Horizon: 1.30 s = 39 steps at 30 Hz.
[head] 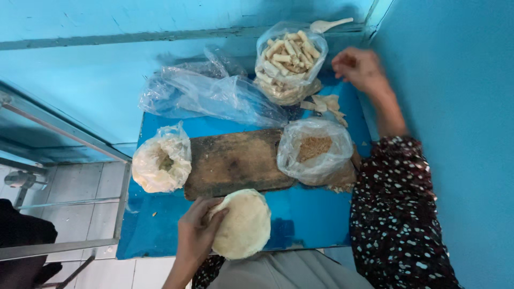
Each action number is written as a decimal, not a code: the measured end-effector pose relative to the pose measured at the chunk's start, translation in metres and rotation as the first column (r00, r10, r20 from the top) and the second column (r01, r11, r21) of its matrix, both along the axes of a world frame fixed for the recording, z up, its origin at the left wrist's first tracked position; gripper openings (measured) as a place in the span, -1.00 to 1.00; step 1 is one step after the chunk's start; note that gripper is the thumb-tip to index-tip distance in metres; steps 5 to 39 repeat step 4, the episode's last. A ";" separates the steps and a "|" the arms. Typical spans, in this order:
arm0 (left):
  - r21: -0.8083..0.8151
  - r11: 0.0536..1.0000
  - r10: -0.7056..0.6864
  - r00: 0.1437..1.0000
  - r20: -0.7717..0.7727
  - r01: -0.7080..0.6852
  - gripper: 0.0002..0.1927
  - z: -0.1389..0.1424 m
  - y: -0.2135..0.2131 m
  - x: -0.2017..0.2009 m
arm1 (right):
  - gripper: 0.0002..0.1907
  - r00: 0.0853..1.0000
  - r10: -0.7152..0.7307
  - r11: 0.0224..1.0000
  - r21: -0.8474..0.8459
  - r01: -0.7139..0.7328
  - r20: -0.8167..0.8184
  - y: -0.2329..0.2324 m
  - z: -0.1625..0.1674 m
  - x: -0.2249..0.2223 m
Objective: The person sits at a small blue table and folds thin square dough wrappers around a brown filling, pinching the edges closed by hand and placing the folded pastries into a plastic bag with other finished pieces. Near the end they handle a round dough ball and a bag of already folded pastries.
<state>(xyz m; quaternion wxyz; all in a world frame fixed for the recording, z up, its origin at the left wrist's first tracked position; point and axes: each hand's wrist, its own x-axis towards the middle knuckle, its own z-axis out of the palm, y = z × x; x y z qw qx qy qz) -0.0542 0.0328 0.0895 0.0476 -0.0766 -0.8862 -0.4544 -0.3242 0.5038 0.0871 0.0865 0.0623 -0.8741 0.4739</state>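
My left hand (pixel 197 230) grips the edge of a stack of round pale wrappers (pixel 243 225) at the near edge of the blue table (pixel 310 217). My right hand (pixel 357 68) is raised at the far right corner, fingers curled, beside a clear bag of pale rolled sticks (pixel 288 56); I cannot tell whether it holds anything. A worn wooden board (pixel 233 160) lies across the table's middle. On its right end sits a clear bag of brown crumbs (pixel 316 150).
A white filled bag (pixel 162 163) stands left of the board. A crumpled empty plastic bag (pixel 209 93) lies behind it. Scraps of wrapper (pixel 326 104) lie near the sticks. A white spoon (pixel 327 24) rests on the ledge. Blue walls close in at the back and right.
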 end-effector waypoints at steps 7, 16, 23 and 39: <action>0.146 0.983 -0.109 0.994 0.006 0.107 -0.74 0.031 0.005 0.008 | -0.61 0.933 0.338 0.939 -0.023 -0.343 -0.123 -0.068 0.100 0.095; 0.146 0.983 -0.109 0.994 0.006 0.107 -0.74 0.031 0.005 0.008 | -0.61 0.933 0.338 0.939 -0.023 -0.343 -0.123 -0.068 0.100 0.095; 0.146 0.983 -0.109 0.994 0.006 0.107 -0.74 0.031 0.005 0.008 | -0.61 0.933 0.338 0.939 -0.023 -0.343 -0.123 -0.068 0.100 0.095; 0.146 0.983 -0.109 0.994 0.006 0.107 -0.74 0.031 0.005 0.008 | -0.61 0.933 0.338 0.939 -0.023 -0.343 -0.123 -0.068 0.100 0.095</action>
